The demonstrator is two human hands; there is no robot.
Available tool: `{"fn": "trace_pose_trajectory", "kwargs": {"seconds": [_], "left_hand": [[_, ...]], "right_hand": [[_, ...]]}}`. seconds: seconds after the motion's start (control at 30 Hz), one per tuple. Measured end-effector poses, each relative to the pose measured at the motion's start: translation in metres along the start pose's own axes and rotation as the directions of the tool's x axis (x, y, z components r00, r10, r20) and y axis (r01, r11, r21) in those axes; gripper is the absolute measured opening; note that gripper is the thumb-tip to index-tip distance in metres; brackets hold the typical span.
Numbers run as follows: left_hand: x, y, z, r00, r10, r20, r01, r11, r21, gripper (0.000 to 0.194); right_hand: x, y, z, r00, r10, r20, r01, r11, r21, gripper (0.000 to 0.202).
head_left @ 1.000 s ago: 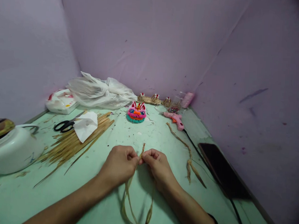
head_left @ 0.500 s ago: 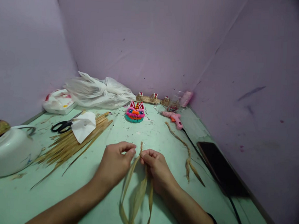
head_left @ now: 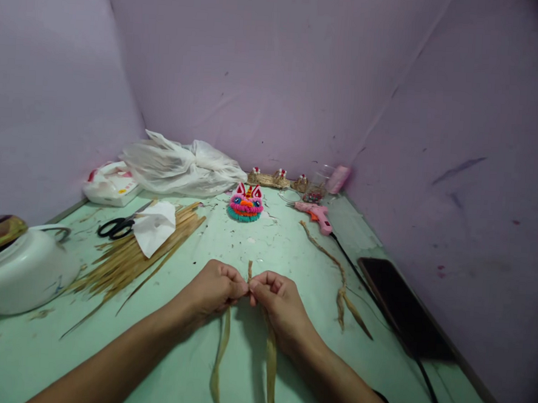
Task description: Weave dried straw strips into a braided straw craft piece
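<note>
My left hand (head_left: 218,286) and my right hand (head_left: 276,296) meet fingertip to fingertip low in the middle of the view. Both pinch dried leaf strips (head_left: 270,366) just below a short twisted or braided end, which pokes up between them. One strip hangs from the left hand and at least one from the right, running down out of the frame. The exact crossing of the strips is hidden by my fingers. To the right lies a separate braided length (head_left: 325,253) with two loose tails.
Left are a bundle of dried strips (head_left: 123,274), black scissors (head_left: 116,227), white paper (head_left: 154,226) and a white pot (head_left: 28,269). Behind sit a colourful fuzzy figure (head_left: 245,205) and a plastic bag (head_left: 184,169). Right are a pink glue gun (head_left: 316,215) and a phone (head_left: 399,307).
My left hand has moved right to the strips and its fingers have closed on them. The loose strips, looped together before, now hang apart on two sides.
</note>
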State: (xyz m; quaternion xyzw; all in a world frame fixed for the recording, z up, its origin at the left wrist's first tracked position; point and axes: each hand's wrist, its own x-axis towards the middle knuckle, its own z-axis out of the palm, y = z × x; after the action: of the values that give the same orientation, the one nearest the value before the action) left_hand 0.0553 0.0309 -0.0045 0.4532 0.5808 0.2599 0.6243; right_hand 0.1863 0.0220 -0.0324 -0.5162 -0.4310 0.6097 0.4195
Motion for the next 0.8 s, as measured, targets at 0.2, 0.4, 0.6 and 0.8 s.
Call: {"fn": "trace_pose_trajectory", "kwargs": {"seconds": [0.2,0.4,0.6,0.8], "left_hand": [[0.002,-0.003,-0.001,0.973,0.227,0.050,-0.232,0.959,0.165,0.020],[0.003,-0.007,0.005,0.966,0.256,-0.035,-0.248,0.957,0.148,0.016],[0.005,-0.014,0.007,0.949,0.305,-0.084,-0.281,0.934,0.221,0.015],[0.003,-0.009,0.017,0.974,0.038,-0.223,-0.068,0.989,-0.129,0.010]], "right_hand": [[-0.002,-0.001,-0.001,0.999,-0.054,0.006,0.054,0.998,-0.025,0.011],[-0.001,-0.005,-0.010,0.983,-0.182,0.032,0.184,0.940,-0.286,0.012],[-0.001,-0.011,-0.018,0.993,-0.113,-0.019,0.088,0.853,-0.515,0.019],[-0.020,-0.005,-0.007,0.901,-0.393,0.181,0.405,0.617,-0.675,0.021]]}}
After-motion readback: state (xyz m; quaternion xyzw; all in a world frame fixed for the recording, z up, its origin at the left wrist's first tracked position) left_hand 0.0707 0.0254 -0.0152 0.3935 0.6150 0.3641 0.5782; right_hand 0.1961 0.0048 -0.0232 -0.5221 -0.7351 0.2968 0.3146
